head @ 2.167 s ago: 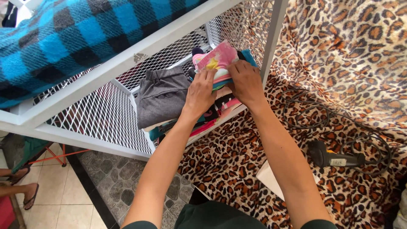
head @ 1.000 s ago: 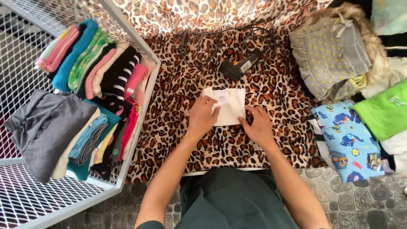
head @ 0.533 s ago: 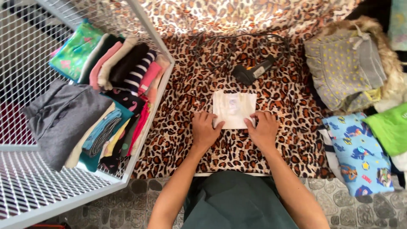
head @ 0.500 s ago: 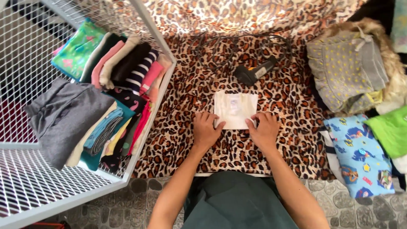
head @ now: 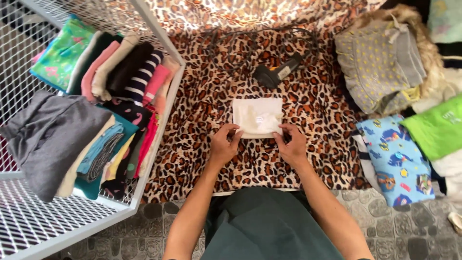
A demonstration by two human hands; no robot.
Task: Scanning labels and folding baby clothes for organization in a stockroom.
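Note:
A small folded white cloth (head: 258, 116) lies on the leopard-print blanket (head: 202, 106) in front of me. My left hand (head: 223, 145) pinches its near left corner and my right hand (head: 290, 145) pinches its near right corner, fingers curled on the edge. A black hand-held scanner (head: 275, 73) with a coiled cable lies just beyond the cloth.
A white wire rack (head: 43, 212) at the left holds rows of folded clothes (head: 120, 77) and a grey garment (head: 50, 139). At the right lie a grey dotted garment (head: 375, 62), a blue cartoon-print garment (head: 397, 161) and a green one (head: 435, 127). Stone-pattern floor (head: 414, 231) is below.
Both hands went from resting flat at the cloth's near edge to pinching its near corners. Earlier, they left the rack's clothes and came to the white cloth.

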